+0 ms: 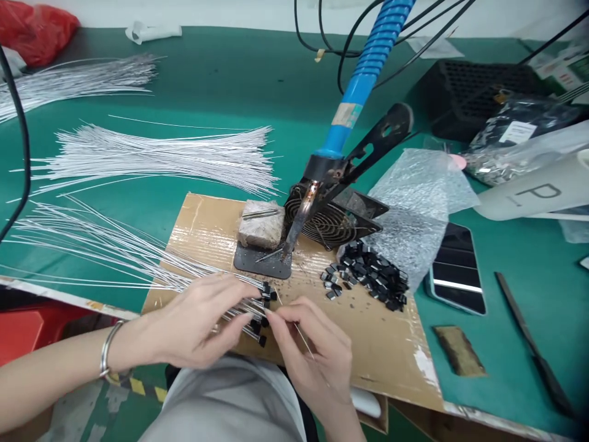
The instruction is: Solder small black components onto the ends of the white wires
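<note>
My left hand (202,322) is curled over a fanned bunch of thin white wires (133,255), thumb apart from the fingers. Small black connectors (264,294) sit on the wire ends just past its fingertips. In my right hand (315,353), a thin silvery strand that looks like solder wire (301,336) slants through the fingers. Its thumb and forefinger pinch close to the connectors; what exactly lies between the tips is partly hidden. A soldering iron (304,212) in a blue coiled holder points down just beyond both hands.
A cardboard sheet (368,356) covers the work area. On it lie a pile of black connectors (375,276), a sponge-like block (261,224) and a small fan (329,221). Another white wire bundle (161,153) lies behind. To the right are a phone (456,269) and a dark-handled tool (534,344).
</note>
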Motion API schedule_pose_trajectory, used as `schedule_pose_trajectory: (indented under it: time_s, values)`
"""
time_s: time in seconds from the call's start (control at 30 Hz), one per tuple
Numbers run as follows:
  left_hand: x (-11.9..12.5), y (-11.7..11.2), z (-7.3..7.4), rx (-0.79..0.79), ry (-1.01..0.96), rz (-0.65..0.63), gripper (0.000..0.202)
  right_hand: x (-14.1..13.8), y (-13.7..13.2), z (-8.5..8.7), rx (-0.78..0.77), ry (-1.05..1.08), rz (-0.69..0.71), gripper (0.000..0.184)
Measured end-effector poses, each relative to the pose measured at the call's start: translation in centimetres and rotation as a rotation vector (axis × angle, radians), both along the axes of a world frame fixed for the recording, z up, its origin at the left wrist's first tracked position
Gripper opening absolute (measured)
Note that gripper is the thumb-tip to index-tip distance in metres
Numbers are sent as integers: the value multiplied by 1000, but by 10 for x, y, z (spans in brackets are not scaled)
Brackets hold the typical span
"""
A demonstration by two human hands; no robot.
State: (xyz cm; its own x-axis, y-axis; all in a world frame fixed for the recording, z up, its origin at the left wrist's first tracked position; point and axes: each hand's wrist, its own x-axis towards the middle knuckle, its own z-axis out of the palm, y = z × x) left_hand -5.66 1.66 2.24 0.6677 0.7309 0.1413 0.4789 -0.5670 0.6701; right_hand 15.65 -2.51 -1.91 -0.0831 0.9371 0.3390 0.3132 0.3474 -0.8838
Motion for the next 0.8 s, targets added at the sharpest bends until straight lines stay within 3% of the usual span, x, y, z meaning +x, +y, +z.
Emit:
schedule_pose_trajectory:
  time_s: [0.27,0.47,0.67,0.8]
  values:
    - [33,-3,-2,-632,-181,295,16,3,2,0,-36,-1,6,20]
    - [39,-1,0,-759,-318,381,19,2,3,-4,-167,104,-30,25]
    - [40,2,4,-778,-371,446,22,8,-2,-8,-484,581,-206,62]
    - [41,3,4,-774,-355,471,21,10,1,-7,-458,524,-245,44]
